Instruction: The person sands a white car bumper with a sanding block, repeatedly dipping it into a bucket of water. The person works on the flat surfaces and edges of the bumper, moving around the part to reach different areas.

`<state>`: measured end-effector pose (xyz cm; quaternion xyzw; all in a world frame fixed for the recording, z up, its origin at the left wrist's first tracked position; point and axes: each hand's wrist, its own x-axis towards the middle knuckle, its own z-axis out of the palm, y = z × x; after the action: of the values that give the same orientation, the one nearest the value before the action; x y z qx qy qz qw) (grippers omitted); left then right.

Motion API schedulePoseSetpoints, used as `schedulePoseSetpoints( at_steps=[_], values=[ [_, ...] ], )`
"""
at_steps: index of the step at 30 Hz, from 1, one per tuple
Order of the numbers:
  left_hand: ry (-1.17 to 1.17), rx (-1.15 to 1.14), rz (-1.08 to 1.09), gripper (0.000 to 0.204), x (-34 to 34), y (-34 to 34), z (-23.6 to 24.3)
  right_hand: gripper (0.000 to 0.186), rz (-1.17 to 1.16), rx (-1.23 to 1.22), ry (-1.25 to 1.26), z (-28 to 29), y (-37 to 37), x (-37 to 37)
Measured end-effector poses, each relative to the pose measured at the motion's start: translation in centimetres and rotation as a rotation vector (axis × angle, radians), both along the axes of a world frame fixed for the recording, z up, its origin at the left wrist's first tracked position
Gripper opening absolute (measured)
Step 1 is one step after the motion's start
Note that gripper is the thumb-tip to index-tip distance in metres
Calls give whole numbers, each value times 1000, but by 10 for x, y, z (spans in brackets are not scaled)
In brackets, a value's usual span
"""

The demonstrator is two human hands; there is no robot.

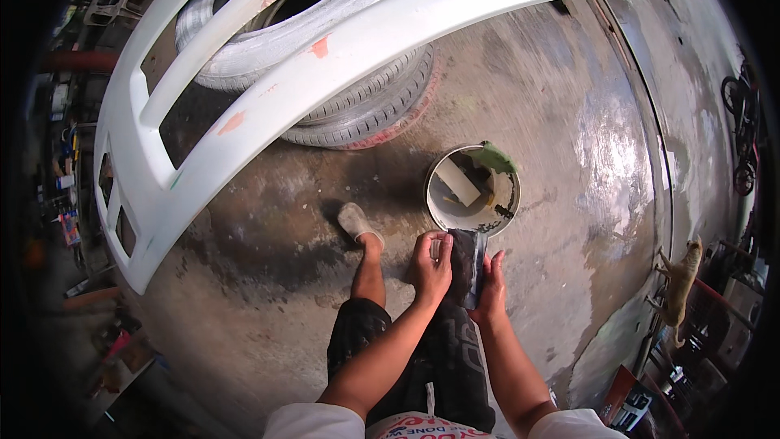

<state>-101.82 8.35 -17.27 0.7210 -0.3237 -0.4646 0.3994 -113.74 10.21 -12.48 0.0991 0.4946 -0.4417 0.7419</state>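
Note:
Between my two hands is a dark, flat rectangular piece that looks like sandpaper, with a paler strip along its right side. My left hand pinches its left edge, thumb near the top corner. My right hand grips the right edge, its thumb pointing up. Just beyond them stands a round bucket with a white rectangular block inside and a green cloth over its rim. A white car bumper with several pinkish patches arches across the upper left.
Stacked tyres support the bumper. My left foot wears a grey clog on the stained concrete floor. A tan animal lies at the right beside assorted clutter. More clutter lines the left, and a bicycle stands far right.

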Motion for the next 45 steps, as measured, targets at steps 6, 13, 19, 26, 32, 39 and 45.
schedulePoseSetpoints(
  at_steps=[6, 13, 19, 26, 32, 39, 45],
  values=[
    [0, 7, -83, 26, -3, 6, -23, 53, 263, -133, 315, -40, -27, -17],
    [741, 591, 289, 39, 76, 14, -116, 69, 754, -439, 1093, -265, -68, -41],
    [855, 479, 367, 36, 140, 19, -199, 77, 1390, -509, 1273, -451, -87, -17],
    [1243, 278, 520, 31, 145, -6, -216, 70, 1479, -444, 1430, -492, -110, -65],
    [1162, 401, 556, 40, 140, -7, -157, 55, 1283, -1216, 1737, -219, -110, -27],
    [1497, -180, 109, 44, 48, -148, 8, 51, 1378, -1508, 1665, 128, -205, 55],
    [108, -860, -311, 63, 93, -238, 219, 57, -9, -1002, 200, 92, -267, 88]
  ],
)
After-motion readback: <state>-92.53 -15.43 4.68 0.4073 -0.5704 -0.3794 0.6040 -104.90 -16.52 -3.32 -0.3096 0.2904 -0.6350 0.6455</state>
